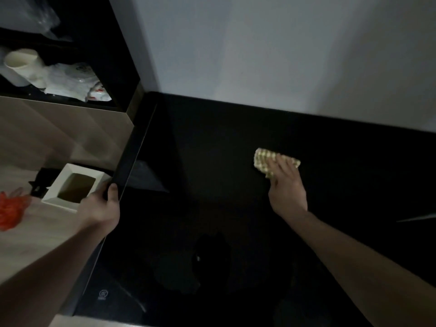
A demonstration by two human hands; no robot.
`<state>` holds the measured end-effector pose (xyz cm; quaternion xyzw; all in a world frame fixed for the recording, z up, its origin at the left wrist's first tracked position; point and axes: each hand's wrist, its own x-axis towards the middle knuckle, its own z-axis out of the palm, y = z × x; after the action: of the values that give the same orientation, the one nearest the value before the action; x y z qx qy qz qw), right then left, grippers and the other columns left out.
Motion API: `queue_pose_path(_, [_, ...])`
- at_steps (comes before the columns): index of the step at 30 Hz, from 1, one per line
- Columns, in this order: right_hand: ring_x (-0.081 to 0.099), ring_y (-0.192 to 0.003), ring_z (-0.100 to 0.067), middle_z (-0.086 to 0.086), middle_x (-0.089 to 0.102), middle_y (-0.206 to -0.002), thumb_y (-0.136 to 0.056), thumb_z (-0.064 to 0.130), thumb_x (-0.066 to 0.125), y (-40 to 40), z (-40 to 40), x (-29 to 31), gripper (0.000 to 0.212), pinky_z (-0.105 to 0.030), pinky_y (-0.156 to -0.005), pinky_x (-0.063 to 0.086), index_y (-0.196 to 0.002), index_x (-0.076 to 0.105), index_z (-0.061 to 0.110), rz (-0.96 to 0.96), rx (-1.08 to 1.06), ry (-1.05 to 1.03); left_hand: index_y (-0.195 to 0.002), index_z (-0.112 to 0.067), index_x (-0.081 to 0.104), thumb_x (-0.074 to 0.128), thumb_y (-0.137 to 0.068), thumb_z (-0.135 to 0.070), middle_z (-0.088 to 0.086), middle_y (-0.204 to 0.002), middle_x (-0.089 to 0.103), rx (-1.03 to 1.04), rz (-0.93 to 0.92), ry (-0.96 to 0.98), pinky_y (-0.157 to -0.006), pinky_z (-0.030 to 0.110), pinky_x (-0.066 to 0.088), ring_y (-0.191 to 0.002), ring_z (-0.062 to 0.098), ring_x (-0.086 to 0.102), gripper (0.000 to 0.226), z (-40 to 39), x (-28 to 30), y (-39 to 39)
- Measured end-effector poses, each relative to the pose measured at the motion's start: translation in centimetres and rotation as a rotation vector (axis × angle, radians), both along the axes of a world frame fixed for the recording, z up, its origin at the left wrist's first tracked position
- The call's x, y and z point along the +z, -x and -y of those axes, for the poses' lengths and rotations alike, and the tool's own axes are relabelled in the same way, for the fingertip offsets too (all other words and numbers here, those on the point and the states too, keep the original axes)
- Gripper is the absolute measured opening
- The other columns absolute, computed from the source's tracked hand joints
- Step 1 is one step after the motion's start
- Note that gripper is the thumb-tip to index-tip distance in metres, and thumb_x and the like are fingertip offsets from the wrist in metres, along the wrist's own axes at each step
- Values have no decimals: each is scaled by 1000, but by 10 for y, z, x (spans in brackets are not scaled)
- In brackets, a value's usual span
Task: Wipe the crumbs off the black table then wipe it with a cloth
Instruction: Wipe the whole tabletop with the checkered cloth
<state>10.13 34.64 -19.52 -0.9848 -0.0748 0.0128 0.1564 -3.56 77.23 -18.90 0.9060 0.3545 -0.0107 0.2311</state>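
Observation:
The black table [224, 142] fills the middle and right of the head view, dim and glossy, against a pale wall. A yellow-green checked cloth [264, 159] lies folded on the table's far right part. My right hand [286, 187] presses down on it, fingers spread over its near side. My left hand [103, 204] grips the table's left edge, thumb on top. No crumbs can be made out on the dark surface.
Left of the table, on a light wooden floor, stands a white square bin [70, 187] with an orange bag [10, 213] beside it. A dark shelf [122, 74] at the upper left holds white rolls and bags. The wall [283, 55] borders the table's far side.

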Motion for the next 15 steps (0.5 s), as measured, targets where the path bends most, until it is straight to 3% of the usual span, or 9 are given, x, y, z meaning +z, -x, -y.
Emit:
queue_pose_path(4, [29,-155,-27,-4,38,-165,-93,9,45,114,6,3,62,-39,-128,20,-154,49,21,-37,133,-102,-145,-18,49,33,-104,-37,20,-139,61,-86,50,-68,-101,57,50,-127,47,56,48,-1,-8,5])
queue_pose_path(7, [24,-158,-23,4,30,-169,-90,15,43,205,15,1,67,-38,-127,18,-156,45,27,-78,309,-95,-154,-8,39,39,-103,-26,24,-152,46,-125,68,-70,-115,59,40,-140,45,44,53,11,-7,8])
queue_pose_path(9, [30,-156,-18,9,33,-168,-90,16,47,245,22,0,64,-33,-127,21,-152,51,29,-73,381,-110,-156,-9,36,39,-101,-30,24,-159,37,-123,73,-82,-120,59,32,-146,46,35,59,33,-3,15])
queue_pose_path(12, [45,-146,-9,16,42,-160,-91,18,49,252,28,4,55,-26,-124,27,-143,61,32,-81,377,-202,-159,-15,33,34,-96,-47,17,-169,23,-105,33,-123,-127,56,14,-156,40,16,71,72,-1,27])
queue_pose_path(15, [44,-146,-4,18,49,-155,-91,7,49,209,30,12,57,-32,-119,37,-141,64,29,-67,265,-366,-163,-21,24,29,-96,-54,7,-173,11,-65,5,-141,-130,53,4,-160,32,3,75,91,-4,30])
